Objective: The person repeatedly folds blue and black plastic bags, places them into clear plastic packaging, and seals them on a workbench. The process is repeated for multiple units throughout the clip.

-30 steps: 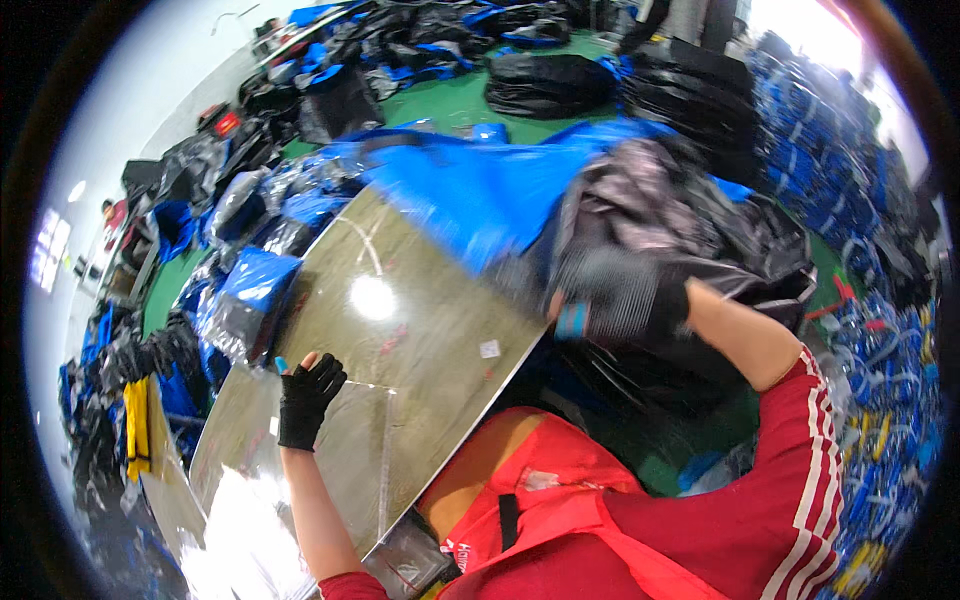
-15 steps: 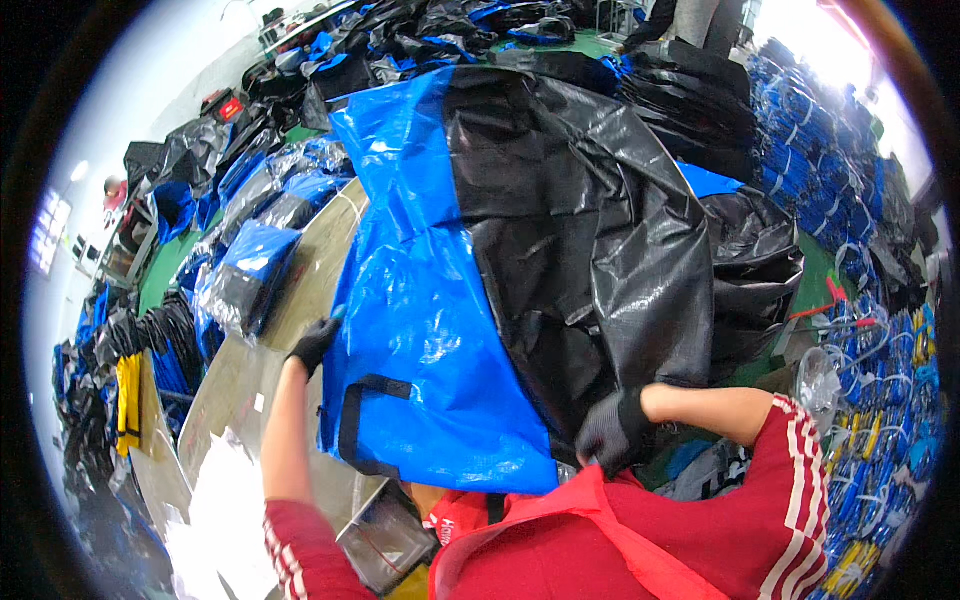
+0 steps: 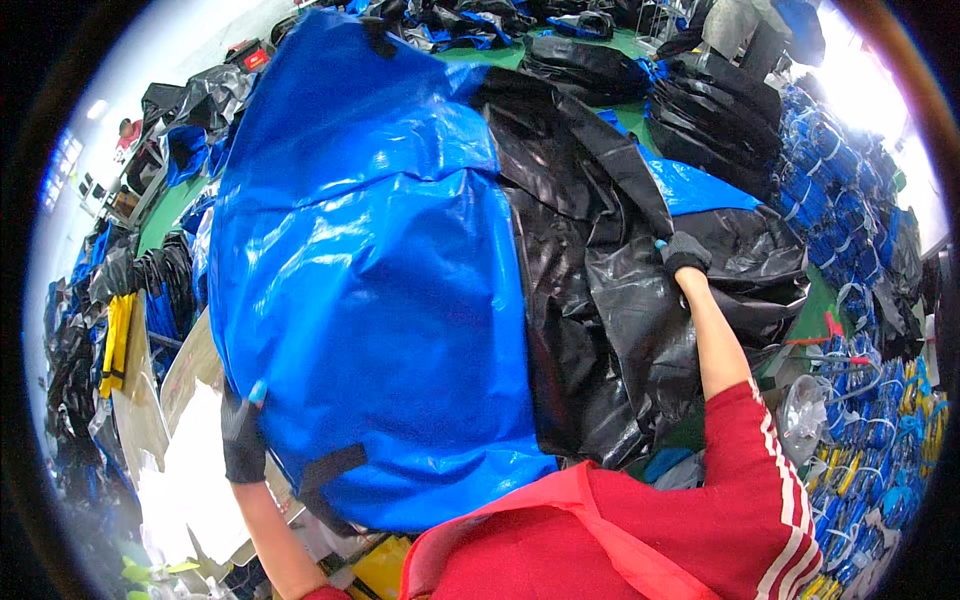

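Note:
A large sheet-like piece of shiny woven plastic, blue on the left and black on the right, looks like a tarpaulin bag [image 3: 380,290] and spreads in front of me. My left hand [image 3: 243,435], in a black glove with a light blue thumb tip, pinches its left blue edge low down. A short black strap [image 3: 335,468] lies on the blue panel close to that hand. Farther out on the right, my right hand [image 3: 685,252], gloved the same way, is closed on the edge of the black part. The undersides of the gripped edges are hidden.
Another blue and black piece [image 3: 735,225] bulges beyond my right hand. Black folded stacks [image 3: 710,115] stand behind it. Tied blue bundles [image 3: 830,180] pile up at the right. White paper [image 3: 190,470] and a yellow strip [image 3: 117,345] are at the left, by a table edge [image 3: 140,410].
The blue panel has spread wider and swung up to the left. My left hand has come lower and left; my right hand has moved from near my body out to the black edge.

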Demonstrator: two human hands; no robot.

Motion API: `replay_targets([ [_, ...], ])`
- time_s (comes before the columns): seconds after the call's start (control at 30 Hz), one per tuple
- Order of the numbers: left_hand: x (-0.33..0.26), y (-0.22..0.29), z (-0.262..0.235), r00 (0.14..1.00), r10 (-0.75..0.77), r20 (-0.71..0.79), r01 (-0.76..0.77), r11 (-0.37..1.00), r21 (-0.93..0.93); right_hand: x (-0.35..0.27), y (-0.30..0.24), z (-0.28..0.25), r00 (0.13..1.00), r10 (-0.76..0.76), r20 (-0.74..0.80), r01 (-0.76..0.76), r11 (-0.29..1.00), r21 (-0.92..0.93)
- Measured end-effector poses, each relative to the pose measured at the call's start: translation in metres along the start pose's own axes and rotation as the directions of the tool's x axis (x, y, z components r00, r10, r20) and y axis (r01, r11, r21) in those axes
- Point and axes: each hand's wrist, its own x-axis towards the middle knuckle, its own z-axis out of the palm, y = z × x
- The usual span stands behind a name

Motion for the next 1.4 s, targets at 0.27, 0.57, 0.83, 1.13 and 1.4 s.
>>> replay_targets([
  [0.27, -0.059, -0.066, -0.076, 0.993, -0.018, -0.116, 0.010, 0.998, -0.070, 0.054, -0.058, 0.003, 0.955, -0.242, -0.173, 0.277, 0.935, 0.221],
  [0.57, -0.068, -0.196, -0.176, 0.747, -0.122, -0.654, 0.663, 0.201, 0.721, 0.050, -0.176, -0.003, 0.905, -0.407, -0.123, 0.415, 0.780, 0.468],
  [0.83, 0.060, -0.127, 0.061, 0.845, 0.485, 0.223, -0.424, 0.355, 0.833, -0.089, -0.201, 0.010, 0.744, -0.640, 0.192, 0.643, 0.764, 0.054],
  [1.13, 0.094, -0.161, 0.118, 0.901, 0.297, 0.315, -0.378, 0.185, 0.907, 0.027, -0.124, 0.010, 0.757, -0.541, 0.366, 0.015, 0.574, 0.819],
  [1.4, 0.117, -0.083, 0.154, 0.883, 0.302, 0.360, -0.422, 0.174, 0.890, 0.008, -0.144, -0.016, 0.852, -0.488, -0.188, 0.508, 0.858, 0.076],
])
